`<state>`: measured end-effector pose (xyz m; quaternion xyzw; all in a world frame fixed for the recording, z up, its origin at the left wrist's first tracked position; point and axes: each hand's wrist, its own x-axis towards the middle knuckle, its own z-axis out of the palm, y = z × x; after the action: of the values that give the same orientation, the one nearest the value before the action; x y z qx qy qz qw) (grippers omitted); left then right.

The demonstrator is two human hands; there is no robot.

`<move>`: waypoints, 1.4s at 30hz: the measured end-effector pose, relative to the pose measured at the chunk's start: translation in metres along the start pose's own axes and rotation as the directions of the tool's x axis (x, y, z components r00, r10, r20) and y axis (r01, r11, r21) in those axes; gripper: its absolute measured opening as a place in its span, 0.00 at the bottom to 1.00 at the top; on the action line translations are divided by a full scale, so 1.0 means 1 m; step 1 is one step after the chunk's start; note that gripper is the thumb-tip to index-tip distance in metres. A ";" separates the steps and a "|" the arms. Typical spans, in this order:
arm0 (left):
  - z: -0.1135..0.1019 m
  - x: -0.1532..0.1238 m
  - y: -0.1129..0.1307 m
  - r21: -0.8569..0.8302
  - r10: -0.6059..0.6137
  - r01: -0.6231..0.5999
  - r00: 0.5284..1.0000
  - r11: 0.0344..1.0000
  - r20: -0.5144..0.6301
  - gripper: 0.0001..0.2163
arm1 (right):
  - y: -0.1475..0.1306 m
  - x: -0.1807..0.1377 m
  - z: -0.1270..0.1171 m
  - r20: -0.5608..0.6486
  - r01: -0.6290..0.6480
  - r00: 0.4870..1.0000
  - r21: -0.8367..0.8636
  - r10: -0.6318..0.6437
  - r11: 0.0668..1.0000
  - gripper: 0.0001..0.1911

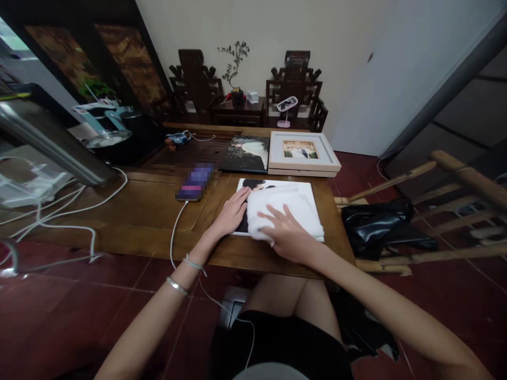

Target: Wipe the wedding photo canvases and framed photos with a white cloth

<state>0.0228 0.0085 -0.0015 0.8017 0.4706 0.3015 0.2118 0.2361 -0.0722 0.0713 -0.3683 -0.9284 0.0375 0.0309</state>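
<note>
A photo panel (313,194) with a white ground and dark-haired heads in its picture lies flat near the table's front edge. Covering most of it is a folded white towel (303,211). My right hand (287,232) rests on top of this towel with its fingers spread. At the panel's left side, my left hand (234,211) lies flat, fingers stretched out over the edge and the dark part of the picture. The towel hides the middle of the panel.
Behind the panel lie a dark photo panel (237,155) and a pale framed picture (330,155). A phone (195,182) on a white cable is at the left. Further left stand a metal cylinder (59,140) and a tangle of cables. A bamboo rack (396,258) is on the right.
</note>
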 end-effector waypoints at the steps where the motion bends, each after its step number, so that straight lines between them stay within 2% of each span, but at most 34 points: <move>1: 0.000 0.000 0.000 0.001 -0.005 0.005 1.000 1.000 0.002 0.22 | -0.007 -0.008 0.000 0.022 0.030 0.999 0.007 -0.030 1.000 0.22; 5: -0.001 0.000 0.002 0.001 -0.010 0.010 1.000 1.000 -0.001 0.23 | -0.022 -0.031 -0.004 0.097 0.124 0.987 0.047 -0.128 0.991 0.18; 9: -0.001 0.000 0.004 -0.001 -0.003 0.003 1.000 1.000 -0.008 0.23 | -0.012 -0.034 -0.006 0.077 0.121 0.989 0.102 -0.129 0.987 0.22; 11: -0.001 -0.001 0.004 -0.003 0.003 -0.003 1.000 1.000 -0.010 0.22 | 0.002 -0.028 -0.005 0.022 0.063 0.998 0.104 -0.066 0.993 0.24; 13: -0.001 -0.001 0.004 -0.002 -0.002 0.002 1.000 1.000 -0.010 0.22 | 0.020 -0.016 -0.003 -0.041 -0.032 0.999 0.080 0.035 0.996 0.22; 16: 0.000 -0.001 0.004 -0.011 -0.008 0.007 1.000 1.000 -0.018 0.22 | 0.044 0.009 -0.001 -0.100 -0.170 0.980 0.031 0.172 0.985 0.19; 19: -0.002 -0.002 0.008 -0.053 0.018 -0.021 0.998 0.998 -0.058 0.22 | 0.053 0.036 0.000 -0.131 -0.246 0.962 -0.024 0.241 0.969 0.20; 21: -0.004 -0.002 0.013 -0.098 0.046 -0.056 0.994 0.994 -0.103 0.23 | 0.046 0.050 0.000 -0.129 -0.230 0.966 -0.051 0.222 0.972 0.21; 25: -0.010 -0.003 0.020 -0.235 0.056 -0.103 0.978 0.966 -0.199 0.26 | 0.018 0.062 0.005 -0.085 -0.063 0.995 -0.072 0.057 0.995 0.21; 29: -0.014 -0.005 0.022 -0.308 0.021 -0.107 0.963 0.945 -0.270 0.29 | -0.004 0.045 0.010 -0.053 0.130 0.990 -0.065 -0.134 0.989 0.18; 34: -0.008 -0.005 0.021 -0.206 0.064 -0.117 0.967 0.971 -0.247 0.28 | -0.010 0.000 0.004 0.005 0.327 0.945 0.024 -0.327 0.945 0.19; 38: -0.005 -0.004 0.021 -0.112 0.049 -0.070 0.982 0.991 -0.182 0.26 | -0.002 -0.033 -0.008 0.054 0.279 0.956 0.137 -0.289 0.950 0.18; 42: -0.006 -0.004 0.022 -0.050 0.065 -0.070 0.993 0.996 -0.098 0.23 | 0.022 -0.044 -0.011 -0.026 0.117 0.993 0.151 -0.114 0.982 0.19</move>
<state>0.0312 -0.0045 0.0153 0.7958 0.4447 0.3593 0.1998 0.2838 -0.0861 0.0792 -0.3106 -0.9424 0.1032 0.0688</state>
